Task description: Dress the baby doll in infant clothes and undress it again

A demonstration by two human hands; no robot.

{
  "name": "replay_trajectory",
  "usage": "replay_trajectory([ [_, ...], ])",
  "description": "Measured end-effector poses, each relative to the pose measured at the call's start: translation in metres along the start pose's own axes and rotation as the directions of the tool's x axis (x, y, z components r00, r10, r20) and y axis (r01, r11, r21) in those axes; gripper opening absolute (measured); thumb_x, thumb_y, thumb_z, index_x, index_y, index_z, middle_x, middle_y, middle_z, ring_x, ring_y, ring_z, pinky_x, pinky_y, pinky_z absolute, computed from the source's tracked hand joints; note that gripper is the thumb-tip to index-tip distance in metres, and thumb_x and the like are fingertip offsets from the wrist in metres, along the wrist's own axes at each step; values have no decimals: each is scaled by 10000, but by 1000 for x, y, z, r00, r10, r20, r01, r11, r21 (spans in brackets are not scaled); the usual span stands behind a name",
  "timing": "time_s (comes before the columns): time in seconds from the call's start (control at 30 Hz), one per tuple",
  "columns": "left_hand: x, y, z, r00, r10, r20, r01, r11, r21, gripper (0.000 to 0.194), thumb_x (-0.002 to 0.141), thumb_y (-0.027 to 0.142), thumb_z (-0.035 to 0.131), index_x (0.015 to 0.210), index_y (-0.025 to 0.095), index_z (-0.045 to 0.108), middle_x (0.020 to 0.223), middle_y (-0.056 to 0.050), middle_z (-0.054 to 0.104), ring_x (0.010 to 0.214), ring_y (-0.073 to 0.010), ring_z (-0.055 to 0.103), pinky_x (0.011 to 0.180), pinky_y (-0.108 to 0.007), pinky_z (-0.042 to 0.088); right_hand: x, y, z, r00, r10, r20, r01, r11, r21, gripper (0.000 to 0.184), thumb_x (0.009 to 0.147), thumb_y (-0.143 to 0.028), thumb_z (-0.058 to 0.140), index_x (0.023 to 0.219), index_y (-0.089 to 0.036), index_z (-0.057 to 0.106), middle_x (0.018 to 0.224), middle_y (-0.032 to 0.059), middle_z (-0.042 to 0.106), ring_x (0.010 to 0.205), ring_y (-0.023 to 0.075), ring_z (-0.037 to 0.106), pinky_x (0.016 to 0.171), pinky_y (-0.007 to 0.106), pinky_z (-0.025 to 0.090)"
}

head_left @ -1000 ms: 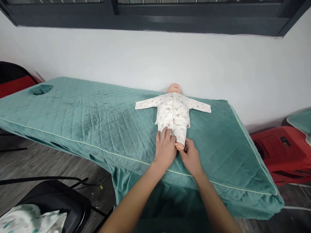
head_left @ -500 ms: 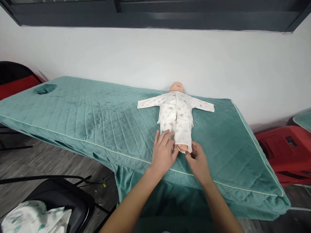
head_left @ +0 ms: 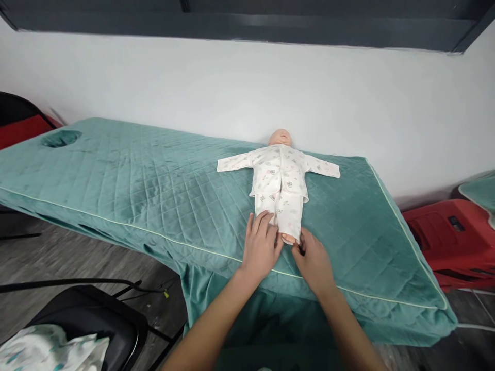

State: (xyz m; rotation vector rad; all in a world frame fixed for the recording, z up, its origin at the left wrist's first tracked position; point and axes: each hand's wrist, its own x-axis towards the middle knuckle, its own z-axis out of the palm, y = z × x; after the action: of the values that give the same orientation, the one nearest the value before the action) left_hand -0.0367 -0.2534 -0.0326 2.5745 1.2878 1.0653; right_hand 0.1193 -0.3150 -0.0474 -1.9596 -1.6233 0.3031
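Note:
A baby doll point(head_left: 280, 137) lies on its back on the green quilted bed cover, its head by the wall and its sleeves spread wide. It wears a white printed jacket point(head_left: 279, 167) and matching baby trousers point(head_left: 290, 211). My left hand point(head_left: 261, 247) lies over the left-hand trouser leg, thumb and forefinger closed at the inner side of the other leg's cuff. My right hand point(head_left: 314, 257) pinches the outer side of that cuff. A bit of the doll's foot point(head_left: 288, 238) shows at the opening. My left hand hides the other leg's end.
The bed point(head_left: 127, 165) has a face hole point(head_left: 62, 138) at its far left. A black chair point(head_left: 116, 319) with a printed cloth point(head_left: 50, 350) on it stands at the lower left. A red plastic object point(head_left: 456, 237) is beyond the bed's right end. A white wall point(head_left: 174, 82) runs behind.
The right-hand trouser cuff reaches lower over the foot, so less of it shows. Both hands stay at the cuff. The view has shifted slightly.

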Motion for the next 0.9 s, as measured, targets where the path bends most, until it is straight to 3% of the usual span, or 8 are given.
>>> replay_trajectory([
  [0.2,5,0,2,999,16,40,-17,999,30,229,928,215,520,1137,189,611,1382,-118,558,1354,-281,448,1164,-574,318,2,3,1,1000,-11,-2,11,1000,-17,274,878,-262,480,1131,-204,565,820,24,602,755,205,550,704,321,419],
  [0.6,4,1,-1,990,109,-95,-120,986,-120,153,911,164,519,991,194,645,1240,-94,638,1228,-246,543,1116,-508,385,-1,-8,-3,993,-35,-112,37,999,13,336,938,-320,454,1238,-199,547,989,77,655,839,225,598,759,364,474],
  [0.77,0,-1,-2,989,111,-100,-123,984,-131,156,883,138,536,981,186,647,1234,-91,640,1222,-232,543,1121,-485,385,-2,-14,-5,998,-17,-55,21,998,66,384,933,-383,517,1281,-220,521,1016,64,629,828,211,607,727,348,482],
  [0.9,-1,-3,-1,990,119,-81,-128,984,-123,151,892,144,534,986,188,645,1239,-85,641,1230,-226,533,1126,-479,379,0,-15,-2,996,-48,-77,56,993,104,380,959,-433,502,1261,-207,540,975,66,608,799,203,602,742,348,487],
])
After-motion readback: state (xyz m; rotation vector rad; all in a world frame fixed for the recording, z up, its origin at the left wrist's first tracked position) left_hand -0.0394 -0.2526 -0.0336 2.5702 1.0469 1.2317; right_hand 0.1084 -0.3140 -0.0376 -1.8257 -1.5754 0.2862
